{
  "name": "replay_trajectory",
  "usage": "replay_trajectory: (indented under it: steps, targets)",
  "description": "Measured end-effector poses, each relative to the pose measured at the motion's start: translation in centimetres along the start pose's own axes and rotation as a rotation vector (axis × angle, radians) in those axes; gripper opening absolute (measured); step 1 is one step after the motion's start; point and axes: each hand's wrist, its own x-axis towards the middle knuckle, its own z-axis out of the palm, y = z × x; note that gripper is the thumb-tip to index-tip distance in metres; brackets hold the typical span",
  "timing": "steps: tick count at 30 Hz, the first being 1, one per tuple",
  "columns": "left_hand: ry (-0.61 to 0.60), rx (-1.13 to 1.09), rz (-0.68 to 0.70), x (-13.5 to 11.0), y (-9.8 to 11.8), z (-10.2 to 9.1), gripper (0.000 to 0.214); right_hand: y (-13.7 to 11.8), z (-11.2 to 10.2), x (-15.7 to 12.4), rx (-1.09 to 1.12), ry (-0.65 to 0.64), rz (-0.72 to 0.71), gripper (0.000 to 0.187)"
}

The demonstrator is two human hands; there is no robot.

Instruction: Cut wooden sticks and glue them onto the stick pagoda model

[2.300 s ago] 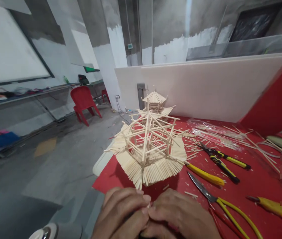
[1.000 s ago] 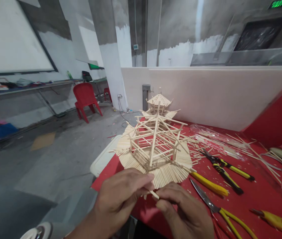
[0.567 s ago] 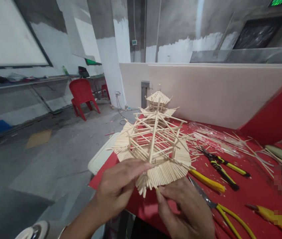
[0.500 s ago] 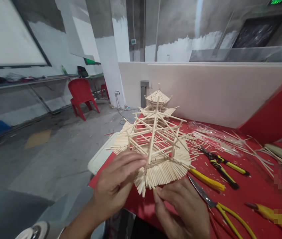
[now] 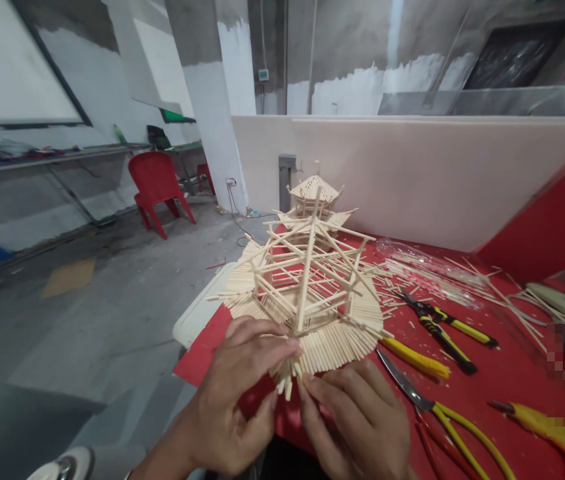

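The two hands meet the near corner of the front stick model (image 5: 342,343): the left hand (image 5: 242,393) lies on the left, its fingertips on that corner and its thumb spread away from them, while the right hand (image 5: 360,417), on the right, pinches one thin stick (image 5: 299,371) against the edge. The front model stands just beyond both hands on the red worktop (image 5: 512,370), with its upper frame open and a slatted skirt around it.

Counted, there are two stick models, the second model (image 5: 315,190) standing on the far side. To the right lie one pair of black-and-yellow pliers (image 5: 440,330), one pair of yellow-handled shears (image 5: 425,403), one yellow handle (image 5: 415,357) reaching the skirt, one red-handled tool (image 5: 445,443) partly under the shears, and one yellow tool (image 5: 545,423). Farther right is one clear bag (image 5: 430,270) of sticks; the loose sticks (image 5: 390,297) are too many to count.
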Motion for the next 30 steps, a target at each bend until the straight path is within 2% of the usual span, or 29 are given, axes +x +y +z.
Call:
replay_trajectory:
  steps: [15, 30]
  targets:
    - [0.041, -0.061, 0.015, -0.56, -0.45, 0.38, 0.061, -0.08, 0.08, -0.08, -0.044, -0.021, -0.037, 0.014]
    - [0.049, -0.063, -0.007, -0.92, -0.79, 0.45, 0.062, 0.08, -0.19, -0.17, -0.022, -0.066, 0.015, 0.012]
